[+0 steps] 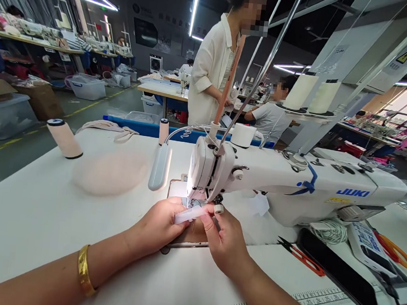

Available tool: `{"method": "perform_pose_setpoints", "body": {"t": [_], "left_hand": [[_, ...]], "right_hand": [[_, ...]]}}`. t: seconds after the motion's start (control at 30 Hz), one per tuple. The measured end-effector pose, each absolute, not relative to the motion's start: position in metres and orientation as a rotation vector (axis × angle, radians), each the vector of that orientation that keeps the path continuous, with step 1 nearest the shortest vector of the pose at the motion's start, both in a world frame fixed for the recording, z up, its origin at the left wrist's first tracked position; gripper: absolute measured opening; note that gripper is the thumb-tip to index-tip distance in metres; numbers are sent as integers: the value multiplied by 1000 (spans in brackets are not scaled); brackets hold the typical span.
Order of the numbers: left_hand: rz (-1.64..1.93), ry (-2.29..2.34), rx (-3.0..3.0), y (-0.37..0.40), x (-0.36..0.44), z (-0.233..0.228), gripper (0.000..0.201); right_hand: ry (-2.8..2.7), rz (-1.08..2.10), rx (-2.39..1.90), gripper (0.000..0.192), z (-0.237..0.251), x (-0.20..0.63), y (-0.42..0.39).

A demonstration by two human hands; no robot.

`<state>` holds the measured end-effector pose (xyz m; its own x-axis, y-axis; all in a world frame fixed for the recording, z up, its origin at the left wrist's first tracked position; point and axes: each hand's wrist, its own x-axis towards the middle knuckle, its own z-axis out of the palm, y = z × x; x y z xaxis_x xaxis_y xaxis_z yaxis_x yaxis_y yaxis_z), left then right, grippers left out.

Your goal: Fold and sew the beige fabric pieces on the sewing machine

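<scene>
Both my hands sit right under the needle end of the sewing machine [223, 174]. My left hand [158, 228] is curled nearly shut, thumb and fingers pinching the near end of a small white strip [191, 214]. My right hand [228, 241] is also closed on it, fingertips gripping the far end just below the presser foot [198, 202]. The strip spans between the two hands, flat and taut. To do this well I'd keep it stretched, edge square to the foot, fingertips clear of the needle. Red snips [302, 256] lie well off to the right of my right hand.
</scene>
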<state>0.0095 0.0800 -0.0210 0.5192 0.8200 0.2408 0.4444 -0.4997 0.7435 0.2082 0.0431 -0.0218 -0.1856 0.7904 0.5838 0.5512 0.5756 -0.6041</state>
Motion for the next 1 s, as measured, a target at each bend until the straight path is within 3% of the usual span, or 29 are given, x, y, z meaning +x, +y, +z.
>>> {"method": "perform_pose_setpoints", "body": {"t": [0.2,0.47,0.63,1.0], "left_hand": [[747,1022,2146,79,8,-18,21],[888,885,2528,67,3,-22,39],[810,840,2718,52,-2,-29,24],[825,847,2717,59,-2,-32,24]], "right_hand": [[-1887,290,-1096,19,-23,210,42],[-2137,347,-1043,23,-19,221,42],[-2554,227,-842,32,-11,229,40],[-2544,205,-998,27,-18,231,43]]}}
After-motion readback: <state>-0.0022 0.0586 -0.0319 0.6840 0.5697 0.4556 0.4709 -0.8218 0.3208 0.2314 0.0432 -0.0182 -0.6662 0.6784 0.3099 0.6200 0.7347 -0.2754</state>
